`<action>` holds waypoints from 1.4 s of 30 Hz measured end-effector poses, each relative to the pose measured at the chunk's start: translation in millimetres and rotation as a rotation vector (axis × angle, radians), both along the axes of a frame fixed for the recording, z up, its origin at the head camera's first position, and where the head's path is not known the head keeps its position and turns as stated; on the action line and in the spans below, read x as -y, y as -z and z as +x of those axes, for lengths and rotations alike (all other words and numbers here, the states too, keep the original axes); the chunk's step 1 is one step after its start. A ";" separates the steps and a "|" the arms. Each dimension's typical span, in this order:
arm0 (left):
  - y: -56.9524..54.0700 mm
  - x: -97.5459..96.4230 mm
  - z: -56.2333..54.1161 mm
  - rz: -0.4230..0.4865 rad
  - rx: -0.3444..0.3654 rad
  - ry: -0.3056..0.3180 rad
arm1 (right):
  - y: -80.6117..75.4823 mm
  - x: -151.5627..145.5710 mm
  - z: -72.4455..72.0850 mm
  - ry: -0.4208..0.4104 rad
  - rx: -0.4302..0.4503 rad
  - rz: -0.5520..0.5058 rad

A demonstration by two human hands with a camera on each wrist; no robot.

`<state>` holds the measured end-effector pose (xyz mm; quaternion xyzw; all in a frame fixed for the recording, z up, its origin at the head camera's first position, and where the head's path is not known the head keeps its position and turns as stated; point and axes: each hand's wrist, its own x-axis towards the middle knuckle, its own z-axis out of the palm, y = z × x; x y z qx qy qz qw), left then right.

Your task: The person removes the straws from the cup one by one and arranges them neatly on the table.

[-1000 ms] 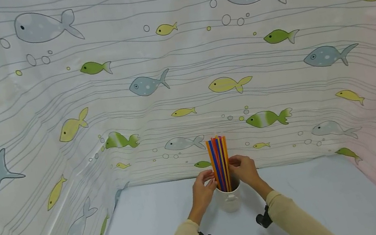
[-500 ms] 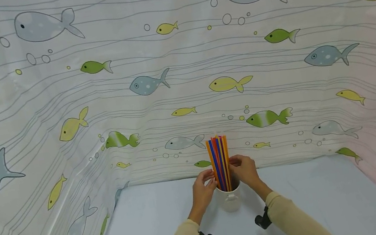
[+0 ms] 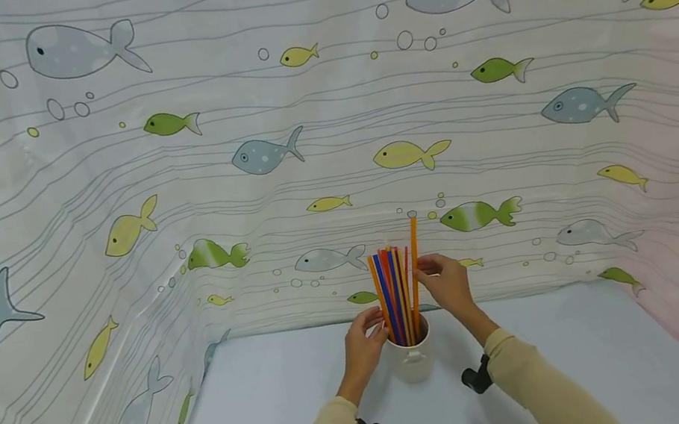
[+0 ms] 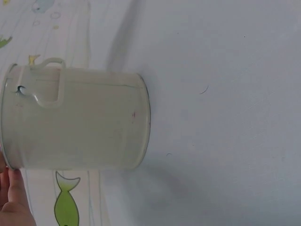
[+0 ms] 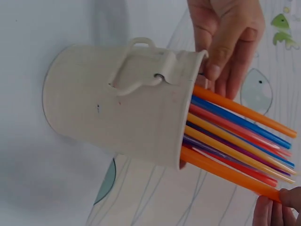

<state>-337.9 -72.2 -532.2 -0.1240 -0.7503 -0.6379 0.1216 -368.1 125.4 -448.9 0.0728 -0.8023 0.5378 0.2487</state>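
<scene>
White pail (image 3: 413, 364): left hand (image 3: 363, 348) grips rim. Above rim: 1 orange straw (image 3: 414, 248), right hand (image 3: 449, 285) pinching. Crowded straws (image 3: 389, 302) might snag, spilling.

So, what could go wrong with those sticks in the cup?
The right fingers pinch one orange stick, which might slip. The other sticks stand bunched beside it and might get dragged along. The white cup could tip under a sideways tug, even with the left hand at its top.
</scene>
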 end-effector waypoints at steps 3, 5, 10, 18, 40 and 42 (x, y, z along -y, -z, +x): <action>0.5 1.1 0.1 0.000 0.004 0.000 | -11.3 -4.6 -0.5 0.013 -0.021 0.009; -0.5 1.5 0.8 0.002 0.009 -0.001 | -18.8 -9.2 -1.2 0.028 -0.031 0.015; -16.5 2.0 13.3 0.017 0.021 0.018 | -39.5 -23.6 0.2 0.037 -0.044 -0.008; 1.5 3.7 2.3 -0.024 0.041 -0.009 | -46.7 -46.4 4.0 0.022 0.026 -0.054; -2.3 -0.2 2.8 -0.037 0.044 -0.038 | 65.4 -63.4 29.4 0.034 0.400 -0.089; -2.7 -0.8 2.7 -0.037 0.052 -0.041 | 74.5 -63.2 32.3 0.041 0.423 -0.082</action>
